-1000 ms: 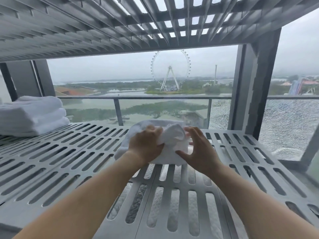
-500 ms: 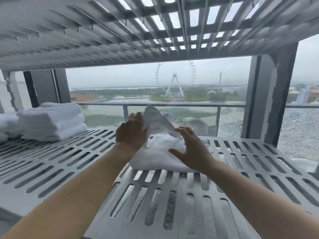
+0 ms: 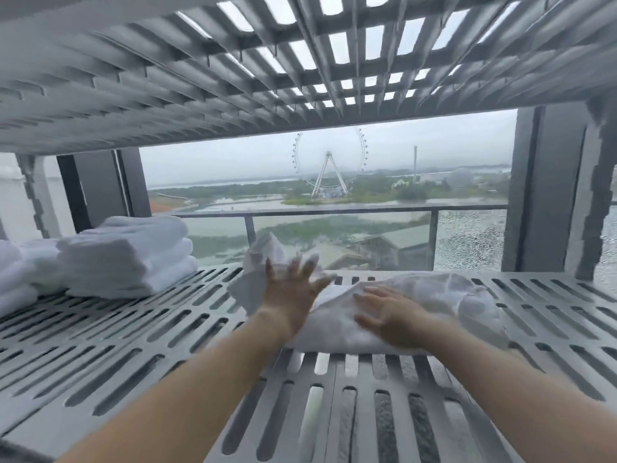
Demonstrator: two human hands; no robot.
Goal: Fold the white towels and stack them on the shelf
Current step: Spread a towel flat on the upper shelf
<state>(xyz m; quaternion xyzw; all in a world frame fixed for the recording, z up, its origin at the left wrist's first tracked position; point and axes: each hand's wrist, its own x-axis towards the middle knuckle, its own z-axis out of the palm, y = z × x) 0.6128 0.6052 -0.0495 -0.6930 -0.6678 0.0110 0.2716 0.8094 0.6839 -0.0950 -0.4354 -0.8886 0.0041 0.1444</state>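
Pressing towel, fingers flat

The single head camera is looking forward, close over the slotted grey shelf, facing a window; its edges are apparently blurring from motion.

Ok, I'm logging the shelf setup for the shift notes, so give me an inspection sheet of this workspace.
Surface: grey slotted shelf, another slotted shelf above.
Job's things: loose white towel lying unfolded mid-shelf; folded towel stack at left.
Clutter: nothing seen.
Hands: left hand spread open, blurred, at the towel's raised left end; right hand flat on the towel.
Cables: nothing seen.
Surroundings: window behind, balcony railing, Ferris wheel in the distance.
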